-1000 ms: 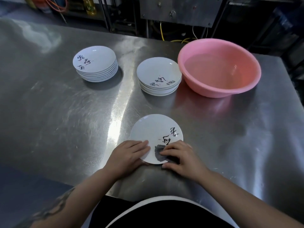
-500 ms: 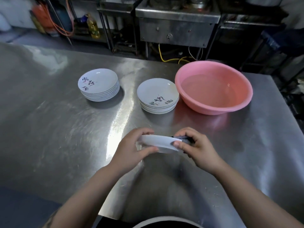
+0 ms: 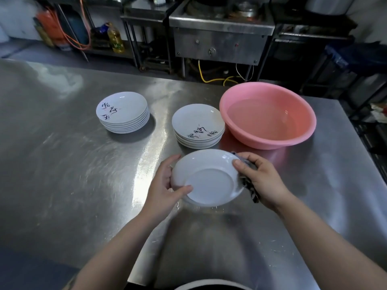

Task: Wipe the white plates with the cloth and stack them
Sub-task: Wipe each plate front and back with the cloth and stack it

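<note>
Stainless steel forms the tabletop [image 3: 62, 164], with a steel cooker stand [image 3: 219, 36] and an oil bottle [image 3: 115, 38] seen in the dim kitchen behind it. A white plate [image 3: 207, 178] is held just above the tabletop, near its front edge, turned so that its underside and foot ring face up toward the camera; it is tilted, with the far rim raised and the near rim low. The plate is round, so no long axis can be told. Its left rim is gripped by the left hand [image 3: 165, 185], thumb curled over the near edge and fingers behind the far edge. Its right rim is pinched by the right hand [image 3: 261, 178], thumb on the underside, and a dark cloth [image 3: 250, 185] is held bunched in the same hand against the rim. Beyond the plate, a stack of white plates [image 3: 199, 126] with dark writing is set just beside a pink basin [image 3: 268, 116] filled with water. A second stack [image 3: 123, 111] is set further left, well apart from the first.
</note>
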{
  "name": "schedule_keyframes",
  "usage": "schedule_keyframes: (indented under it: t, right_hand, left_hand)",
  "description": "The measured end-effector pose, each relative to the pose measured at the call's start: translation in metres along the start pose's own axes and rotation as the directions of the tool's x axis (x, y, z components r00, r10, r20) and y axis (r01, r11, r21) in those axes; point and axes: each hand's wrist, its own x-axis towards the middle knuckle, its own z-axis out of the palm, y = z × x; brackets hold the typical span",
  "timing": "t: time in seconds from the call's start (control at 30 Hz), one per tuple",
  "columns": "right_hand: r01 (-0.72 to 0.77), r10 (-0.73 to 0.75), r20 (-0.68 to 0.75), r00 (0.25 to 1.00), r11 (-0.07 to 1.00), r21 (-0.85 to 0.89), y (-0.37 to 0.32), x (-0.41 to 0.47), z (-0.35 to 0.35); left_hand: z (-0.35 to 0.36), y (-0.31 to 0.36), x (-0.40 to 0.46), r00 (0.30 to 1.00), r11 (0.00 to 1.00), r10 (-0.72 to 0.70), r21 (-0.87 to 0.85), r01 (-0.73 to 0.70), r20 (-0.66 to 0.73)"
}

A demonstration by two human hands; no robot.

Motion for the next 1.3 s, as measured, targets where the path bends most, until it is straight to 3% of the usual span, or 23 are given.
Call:
schedule_keyframes:
  t: [0.13,0.23,0.33,0.43,0.57,0.73,0.87,1.0,1.13,1.23,1.3]
  right_hand:
    - [-0.074,0.063,0.053,0.997,0.964,0.256,-0.008,-0.004,0.002]
    - [-0.071,0.073,0.002,0.997,0.953,0.294,-0.012,-0.011,0.011]
    - [0.047,-0.013,-0.201,0.980,0.985,0.168,-0.012,-0.019,0.025]
    - [0.261,-0.288,-0.352,0.891,0.957,-0.125,-0.018,-0.027,0.030]
    - [0.530,-0.676,-0.157,0.720,0.681,-0.504,-0.034,-0.035,0.047]
    - [0.699,-0.833,0.113,0.542,0.372,-0.611,-0.045,-0.039,0.075]
    - [0.656,-0.801,0.021,0.598,0.475,-0.586,-0.059,-0.035,0.068]
    - [0.772,-0.819,0.242,0.520,0.330,-0.544,-0.071,-0.039,0.065]
    - [0.706,-0.779,0.149,0.609,0.448,-0.548,-0.085,-0.037,0.054]
    - [0.798,-0.804,0.317,0.503,0.292,-0.527,-0.087,-0.045,0.057]
    - [0.811,-0.786,0.348,0.511,0.307,-0.498,-0.090,-0.043,0.053]
  left_hand:
    - [-0.012,0.034,-0.008,0.998,0.992,0.064,-0.109,-0.061,0.021]
    - [-0.018,0.048,-0.015,0.999,0.982,0.029,-0.188,-0.021,0.036]
    - [-0.016,0.051,-0.023,0.998,0.954,-0.066,-0.293,0.066,0.009]
    - [-0.014,0.056,-0.026,0.991,0.922,-0.124,-0.373,0.101,-0.039]
    - [-0.013,0.071,-0.023,0.998,0.928,-0.070,-0.366,0.068,0.007]
    - [-0.009,0.088,-0.022,0.999,0.940,0.018,-0.341,-0.008,0.027]
    - [-0.012,0.098,-0.021,1.000,0.934,0.022,-0.356,-0.018,0.007]
    - [-0.016,0.107,-0.021,0.999,0.935,0.023,-0.354,-0.010,0.032]
    - [-0.015,0.116,-0.025,0.996,0.947,0.040,-0.322,-0.014,0.074]
    - [-0.012,0.120,-0.025,0.998,0.928,0.021,-0.372,0.003,0.060]
    - [-0.011,0.121,-0.024,0.998,0.921,0.005,-0.390,0.020,0.064]
